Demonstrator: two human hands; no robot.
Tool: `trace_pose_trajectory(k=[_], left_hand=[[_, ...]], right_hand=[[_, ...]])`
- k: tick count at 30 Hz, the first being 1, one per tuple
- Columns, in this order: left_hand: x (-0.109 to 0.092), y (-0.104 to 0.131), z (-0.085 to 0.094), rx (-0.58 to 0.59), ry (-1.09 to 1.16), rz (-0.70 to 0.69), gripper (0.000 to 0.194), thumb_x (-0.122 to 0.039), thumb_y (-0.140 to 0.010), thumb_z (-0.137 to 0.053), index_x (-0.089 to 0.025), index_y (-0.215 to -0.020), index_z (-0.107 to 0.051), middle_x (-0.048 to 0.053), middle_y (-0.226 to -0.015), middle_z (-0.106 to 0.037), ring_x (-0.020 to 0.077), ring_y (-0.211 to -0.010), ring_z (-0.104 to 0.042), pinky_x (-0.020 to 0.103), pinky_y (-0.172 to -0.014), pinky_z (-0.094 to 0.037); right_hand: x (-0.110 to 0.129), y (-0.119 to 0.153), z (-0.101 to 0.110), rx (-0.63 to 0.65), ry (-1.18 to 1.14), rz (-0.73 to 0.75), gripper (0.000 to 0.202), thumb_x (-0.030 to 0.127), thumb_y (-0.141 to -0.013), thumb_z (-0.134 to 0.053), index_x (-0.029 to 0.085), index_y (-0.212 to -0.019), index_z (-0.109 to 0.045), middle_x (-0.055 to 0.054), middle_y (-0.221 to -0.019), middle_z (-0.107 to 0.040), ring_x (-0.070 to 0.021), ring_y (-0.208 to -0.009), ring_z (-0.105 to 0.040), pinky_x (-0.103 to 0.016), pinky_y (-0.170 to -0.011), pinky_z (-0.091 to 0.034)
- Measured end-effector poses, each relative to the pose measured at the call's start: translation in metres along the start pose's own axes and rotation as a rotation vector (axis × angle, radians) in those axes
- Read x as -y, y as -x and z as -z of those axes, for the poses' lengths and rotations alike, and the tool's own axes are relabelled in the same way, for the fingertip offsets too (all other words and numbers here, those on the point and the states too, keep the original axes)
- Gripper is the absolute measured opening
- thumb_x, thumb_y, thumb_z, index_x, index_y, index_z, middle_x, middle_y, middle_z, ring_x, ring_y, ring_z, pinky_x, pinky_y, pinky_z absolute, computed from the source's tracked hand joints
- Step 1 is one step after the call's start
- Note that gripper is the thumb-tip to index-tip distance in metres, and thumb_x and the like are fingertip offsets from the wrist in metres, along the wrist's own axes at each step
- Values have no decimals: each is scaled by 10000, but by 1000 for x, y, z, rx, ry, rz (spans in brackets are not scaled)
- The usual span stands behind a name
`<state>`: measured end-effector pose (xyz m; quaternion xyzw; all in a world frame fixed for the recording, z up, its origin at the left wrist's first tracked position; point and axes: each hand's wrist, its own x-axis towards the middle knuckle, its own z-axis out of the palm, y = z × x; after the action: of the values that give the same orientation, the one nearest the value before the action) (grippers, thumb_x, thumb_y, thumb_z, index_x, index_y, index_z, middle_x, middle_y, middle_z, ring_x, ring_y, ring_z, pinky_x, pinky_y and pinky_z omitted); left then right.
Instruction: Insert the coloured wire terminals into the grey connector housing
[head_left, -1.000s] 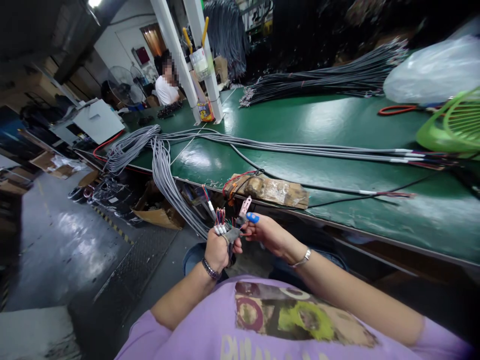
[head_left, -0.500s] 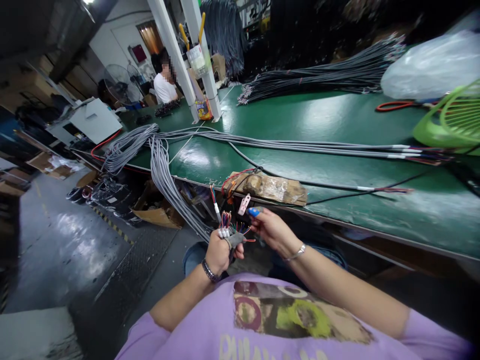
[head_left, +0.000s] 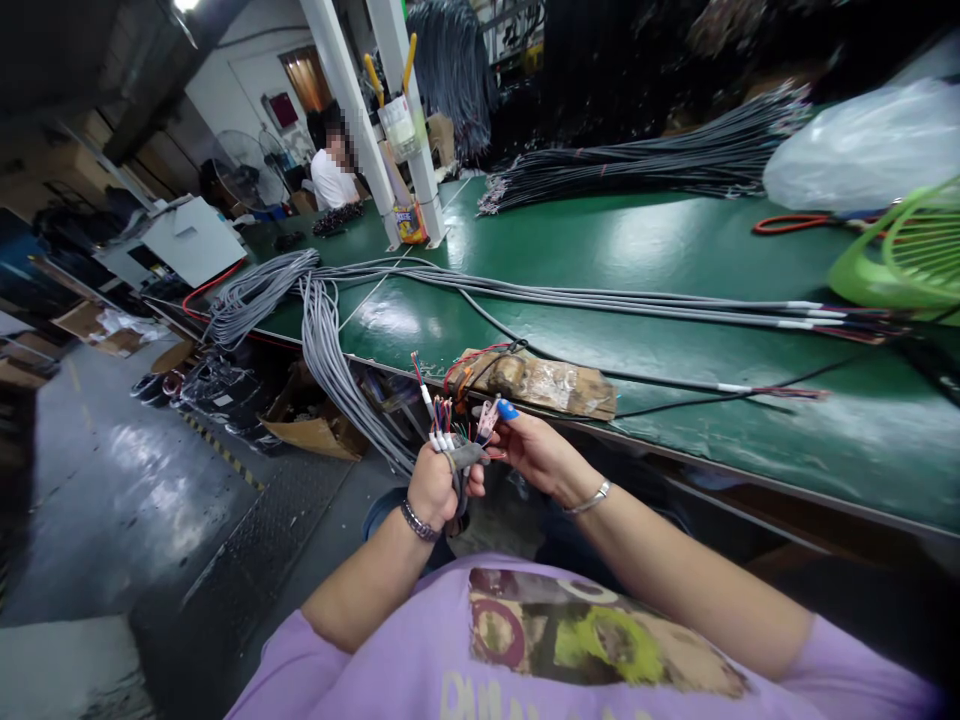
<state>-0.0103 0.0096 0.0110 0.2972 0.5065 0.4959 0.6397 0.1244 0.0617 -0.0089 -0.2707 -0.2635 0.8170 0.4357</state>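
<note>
My left hand is closed round a bundle of grey cables. White-sleeved ends with thin coloured wires stick up above the fist, and one cable end stands higher than the others. A stripped grey end points sideways towards my right hand. That hand has a blue cover on one fingertip, and its fingers are drawn together by the wire tips. What is pinched there is too small to make out. A small pink piece touches or nearly touches the blue fingertip, beside the wooden block.
Grey cables stretch across the green bench. Dark cable bundles, a plastic bag and a green basket stand at the back and right. A person sits beyond the posts. Cartons lie below.
Both hands have come slightly closer together, and the wire ends have risen to the pink piece. My blue-covered fingertip now overlaps that piece's edge. The view has shifted slightly.
</note>
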Motion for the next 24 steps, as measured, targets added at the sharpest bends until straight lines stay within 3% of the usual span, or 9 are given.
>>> trace_pose_trajectory(k=[5,10,17,24], left_hand=[[2,-3,-1,9,-26,23,280,-350,-561,-736,-112,-624,-602,-1,-422,-563,94,-308,-477,199,-322,-366],[3,-2,-1,8,-38,48,288,-349,-553,-744,-107,-615,-601,0,-415,-560,95,-307,-475,211,-332,-400],[5,-4,1,11,-45,46,272,-337,-556,-739,-108,-612,-602,5,-422,-568,97,-303,-476,207,-319,-385],[7,8,1,-23,-51,-3,274,-346,-565,-734,-104,-614,-614,2,-413,-558,94,-303,-472,200,-318,-376]], right_hand=[[-6,-4,3,-41,-41,38,354,466,-616,-794,159,-719,-649,10,-616,-603,-95,-545,-515,-223,-506,-437],[-7,-7,3,-95,-71,49,325,415,-606,-813,153,-742,-679,-6,-653,-639,-107,-590,-551,-227,-561,-471],[-7,-5,2,-51,-87,29,299,422,-667,-773,154,-743,-662,6,-613,-608,-94,-543,-522,-210,-497,-446],[-8,3,8,-18,-98,-72,372,539,-729,-676,171,-775,-652,-22,-725,-649,-106,-581,-562,-236,-543,-501]])
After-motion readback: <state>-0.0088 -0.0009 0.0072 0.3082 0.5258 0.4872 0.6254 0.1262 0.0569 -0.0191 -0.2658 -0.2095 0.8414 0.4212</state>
